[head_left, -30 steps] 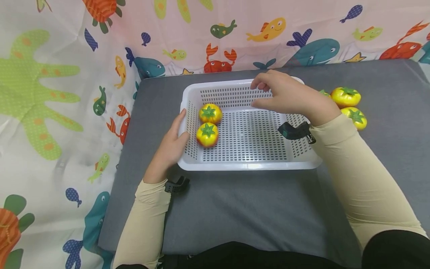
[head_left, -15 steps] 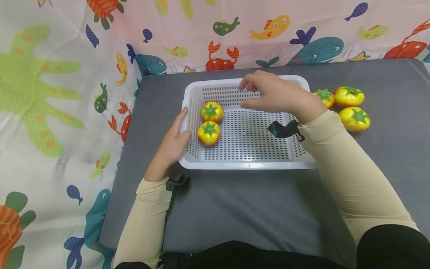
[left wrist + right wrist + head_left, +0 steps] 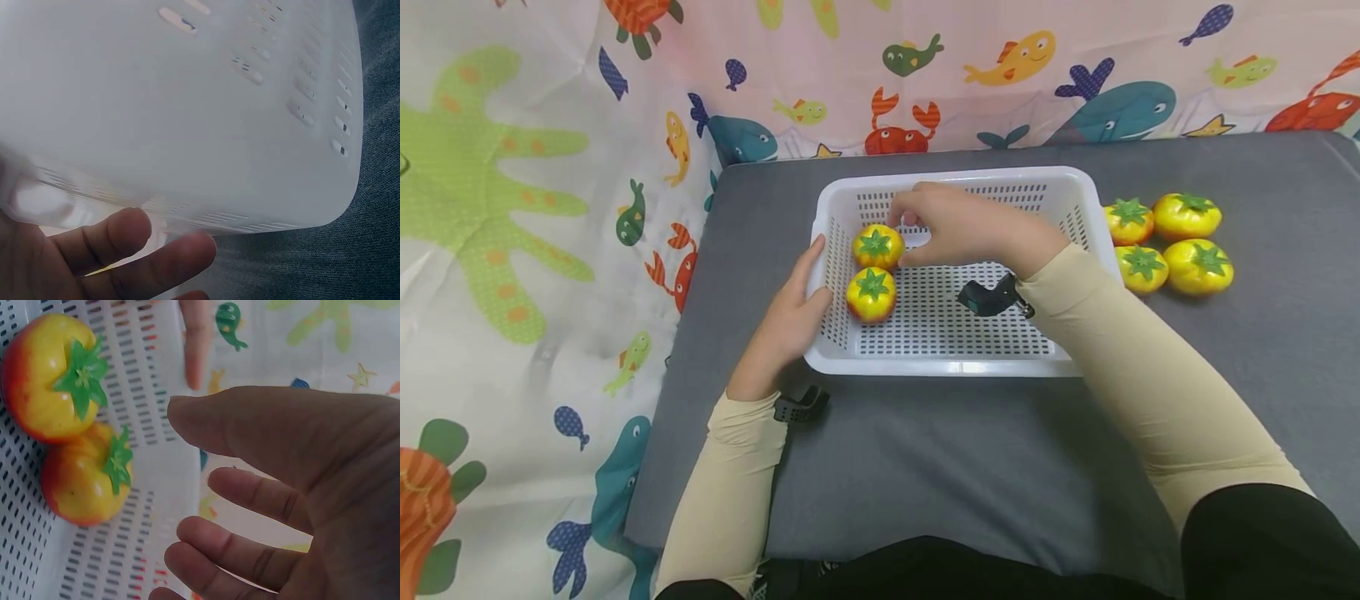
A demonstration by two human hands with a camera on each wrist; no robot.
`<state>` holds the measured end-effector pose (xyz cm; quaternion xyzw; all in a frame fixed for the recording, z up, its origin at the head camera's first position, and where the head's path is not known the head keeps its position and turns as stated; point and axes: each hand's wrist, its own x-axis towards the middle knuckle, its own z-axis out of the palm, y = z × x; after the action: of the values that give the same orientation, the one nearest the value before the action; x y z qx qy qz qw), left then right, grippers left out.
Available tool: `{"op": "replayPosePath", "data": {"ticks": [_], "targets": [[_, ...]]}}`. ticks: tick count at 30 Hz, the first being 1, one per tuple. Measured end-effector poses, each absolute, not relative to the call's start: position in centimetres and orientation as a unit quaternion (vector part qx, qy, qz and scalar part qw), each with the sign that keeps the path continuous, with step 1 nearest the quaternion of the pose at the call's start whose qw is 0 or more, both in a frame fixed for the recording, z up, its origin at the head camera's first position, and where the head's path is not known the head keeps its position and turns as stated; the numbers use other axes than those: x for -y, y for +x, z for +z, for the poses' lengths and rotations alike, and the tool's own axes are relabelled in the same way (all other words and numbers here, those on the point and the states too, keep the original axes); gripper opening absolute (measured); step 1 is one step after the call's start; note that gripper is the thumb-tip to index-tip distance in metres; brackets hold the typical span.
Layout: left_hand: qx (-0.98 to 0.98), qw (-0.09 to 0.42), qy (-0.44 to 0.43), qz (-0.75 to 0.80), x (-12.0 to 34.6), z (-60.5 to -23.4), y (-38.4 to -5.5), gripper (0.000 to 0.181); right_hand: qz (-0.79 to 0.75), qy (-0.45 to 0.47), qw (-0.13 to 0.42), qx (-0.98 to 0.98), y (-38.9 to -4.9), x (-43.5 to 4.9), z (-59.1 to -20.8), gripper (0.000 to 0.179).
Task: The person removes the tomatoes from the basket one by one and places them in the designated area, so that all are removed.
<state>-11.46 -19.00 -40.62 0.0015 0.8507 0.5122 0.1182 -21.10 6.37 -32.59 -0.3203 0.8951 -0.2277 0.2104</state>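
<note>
In the head view my left hand (image 3: pixel 786 321) holds the left end of a white plastic basket (image 3: pixel 955 368), its thumb over the rim and its fingers along the outside wall. Inside the basket, near that end, sit two shiny yellow-red tomatoes with green star-shaped tops, a rear tomato (image 3: pixel 877 247) and a front tomato (image 3: pixel 871 295). My right hand (image 3: pixel 962 225) hovers over the basket just right of the rear one. In the right wrist view its thumb and fingers are spread apart with nothing between them, and both tomatoes lie beyond the fingertips.
Several more tomatoes (image 3: pixel 1199 267) stand grouped on the grey cloth-covered table (image 3: pixel 970 467), right of the basket. A curtain (image 3: pixel 835 83) printed with sea animals hangs along the table's back and left sides.
My right hand has moved left across the basket to beside the rear tomato, bringing the group on the right into fuller view. The left hand has stayed on the basket's left end.
</note>
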Motion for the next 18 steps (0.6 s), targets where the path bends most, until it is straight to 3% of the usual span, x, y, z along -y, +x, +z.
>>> {"op": "replayPosePath", "data": {"ticks": [18], "targets": [[-0.845,0.118,0.011,0.522,19.2,-40.7,-11.5,0.076,-0.236,-0.361,0.245,-0.868,-20.9,-3.2,-34.8,0.055]]}}
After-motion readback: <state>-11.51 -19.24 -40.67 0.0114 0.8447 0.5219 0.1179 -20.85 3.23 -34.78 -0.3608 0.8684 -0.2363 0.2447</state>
